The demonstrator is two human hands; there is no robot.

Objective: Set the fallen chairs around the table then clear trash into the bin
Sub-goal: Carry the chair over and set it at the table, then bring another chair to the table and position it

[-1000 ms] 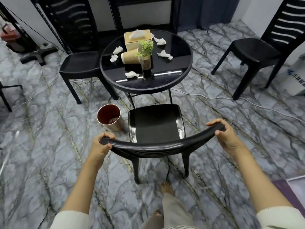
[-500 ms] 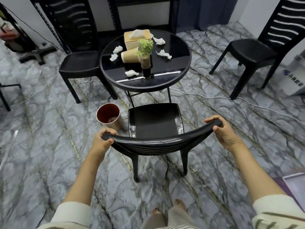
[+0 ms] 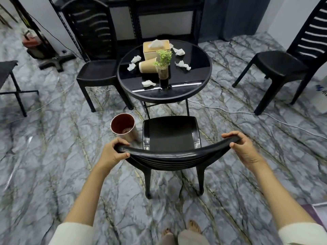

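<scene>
A person stands behind a black chair (image 3: 171, 137) that is upright on the marble floor (image 3: 53, 156), its seat facing a round black table (image 3: 198, 80) and its front edge close to the table's legs. The left hand (image 3: 113, 153) grips the left end of the chair's curved top rail, its fingers (image 3: 122, 142) wrapped over the rail and the thumb underneath; the right hand (image 3: 243, 149) holds the right end the same way, its fingers (image 3: 230, 134) curled over the top. Just to the left of the chair seat stands a round bin (image 3: 123, 127) (dark red inside, metallic outside), upright and open, with a small patch of something pale and crumpled at the bottom, too small to identify. On the glossy tabletop a tan tissue box (image 3: 156, 48) has a white tissue poking out of its slot, a brown paper cup (image 3: 147, 65) lies on its side with its mouth turned left, and a small green plant (image 3: 163, 58) rises from a clear glass (image 3: 163, 74) with dark filling. Crumpled white tissues (image 3: 148, 83) are scattered around these, some to the left of the cup, some to the right of the box, one near the front edge. A second chair (image 3: 96, 75) stands upright, tucked against the table's left side, and a third chair (image 3: 281, 68) stands upright well apart on the right. A white cable (image 3: 230, 110) trails across the floor.
</scene>
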